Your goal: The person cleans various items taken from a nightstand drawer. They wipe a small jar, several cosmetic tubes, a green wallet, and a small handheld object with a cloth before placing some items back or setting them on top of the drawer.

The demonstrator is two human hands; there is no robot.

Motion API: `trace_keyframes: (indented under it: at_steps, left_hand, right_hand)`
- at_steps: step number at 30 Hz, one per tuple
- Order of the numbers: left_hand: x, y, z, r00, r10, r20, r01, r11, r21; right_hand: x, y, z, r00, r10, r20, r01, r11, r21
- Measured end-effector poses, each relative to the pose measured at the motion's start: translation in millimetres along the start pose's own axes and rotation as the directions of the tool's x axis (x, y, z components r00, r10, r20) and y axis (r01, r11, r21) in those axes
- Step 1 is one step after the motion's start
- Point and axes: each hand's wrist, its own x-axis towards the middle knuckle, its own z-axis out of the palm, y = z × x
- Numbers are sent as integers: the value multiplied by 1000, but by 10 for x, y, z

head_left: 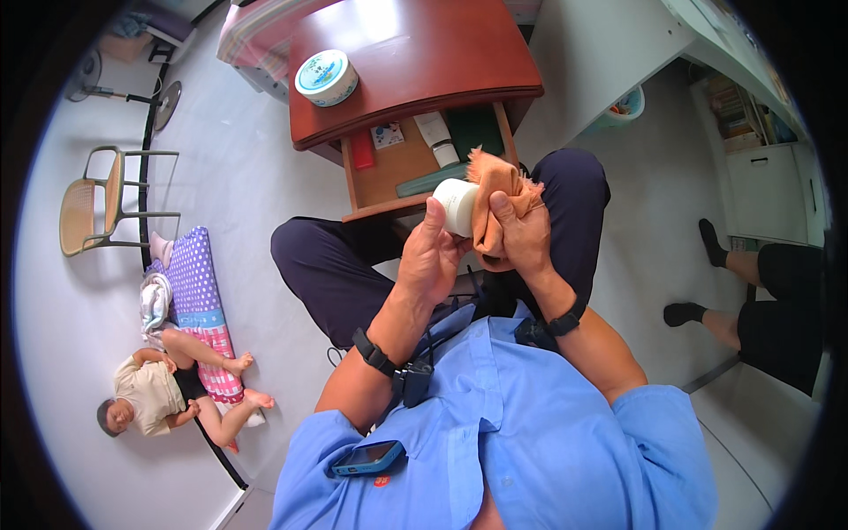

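My left hand (430,255) holds a white cylindrical jar (457,207) by its side, thumb on top, above the front edge of the drawer. An orange cloth (493,199) with frayed edges is bunched in my right hand (523,232) and pressed against the jar's right end. Below the jar is an open wooden drawer (381,213). In it lie a white tube (434,132) with a dark band, a red box (362,150), a small printed card (387,135), a green long case (424,180) and a dark green item (474,129).
A round white-and-blue tub (326,77) stands on the red wooden cabinet top (424,59). A bin (623,109) is under a white desk at right. At left are a chair (103,199) and a person (149,397) by a mat (195,285); another person's legs (762,305) show at right.
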Motion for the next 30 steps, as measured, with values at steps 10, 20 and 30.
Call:
trace_keyframes:
  at_steps: [10,20,30]
  left_hand:
    - [375,374,-200,997,80,1,-67,822,565]
    - [1688,637,-965,876,467,-119,205,-139,969]
    - [1997,476,-1243,785,612,91,83,-249,965]
  right_hand:
    - [179,-169,-396,967,-212,-139,148,917,-369]
    - [269,-198,-662,889,-457,25,360,665,-655]
    - [333,-276,-582,882,-465,75,390,633,-669]
